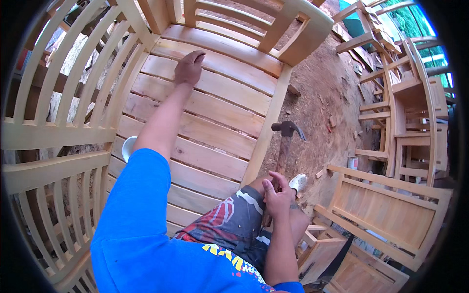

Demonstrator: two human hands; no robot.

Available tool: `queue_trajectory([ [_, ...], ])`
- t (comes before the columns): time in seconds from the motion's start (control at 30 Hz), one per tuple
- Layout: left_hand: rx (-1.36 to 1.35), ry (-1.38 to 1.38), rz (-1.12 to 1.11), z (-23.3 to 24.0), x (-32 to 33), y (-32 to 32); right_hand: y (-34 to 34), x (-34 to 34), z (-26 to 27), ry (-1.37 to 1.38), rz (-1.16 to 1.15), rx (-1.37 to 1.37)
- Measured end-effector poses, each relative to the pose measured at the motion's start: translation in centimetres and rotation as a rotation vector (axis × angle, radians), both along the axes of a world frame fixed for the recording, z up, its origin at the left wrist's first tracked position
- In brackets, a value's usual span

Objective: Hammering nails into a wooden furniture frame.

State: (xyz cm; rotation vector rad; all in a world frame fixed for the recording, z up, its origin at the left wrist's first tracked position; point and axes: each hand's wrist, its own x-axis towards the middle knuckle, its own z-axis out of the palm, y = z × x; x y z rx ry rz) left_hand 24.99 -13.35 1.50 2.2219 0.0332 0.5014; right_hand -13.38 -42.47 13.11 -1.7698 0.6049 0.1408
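My left hand [189,69] reaches out over the wooden slats [216,97] of a bench seat, near its far end. The fingers are curled inward, and I cannot tell whether something small is pinched in them. By my right thigh, my right hand [277,199] is around the wooden handle of a claw hammer [283,146]. The hammer's dark metal head points away from me, beyond the seat's front rail [265,128]. Partly hidden behind my left arm, a white bowl-like container [128,148] rests on the slats beside the backrest.
A slatted backrest [58,133] rises on my left, and an armrest [307,34] closes the far end. Bare ground [311,110] with wood scraps lies to the right. Wooden chair frames [395,95] and a panelled wooden piece [388,212] stand along the right side.
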Motion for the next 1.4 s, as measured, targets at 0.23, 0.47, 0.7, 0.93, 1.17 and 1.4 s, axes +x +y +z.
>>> queue_trajectory([
  [0.23,-0.002,0.235,-0.042,1.2,-0.1,0.1,1.9,3.9,0.4,-0.177,0.124,-0.139],
  [0.47,0.035,0.235,-0.116,2.0,-0.7,0.0,6.5,9.8,2.8,-0.109,0.162,0.019],
  [0.7,-0.002,0.252,-0.108,2.2,-0.4,-0.5,8.9,15.1,3.8,-0.236,0.246,0.006],
  [0.93,0.056,0.248,-0.157,2.6,-0.6,-0.3,11.9,20.1,5.4,-0.34,0.276,-0.213],
  [1.17,0.149,0.275,-0.171,3.5,-0.5,-1.2,10.7,23.3,-0.4,-0.257,0.409,-0.446],
  [1.4,0.036,0.102,-0.046,1.5,-0.4,0.0,12.6,22.0,6.0,-0.591,0.219,-0.202],
])
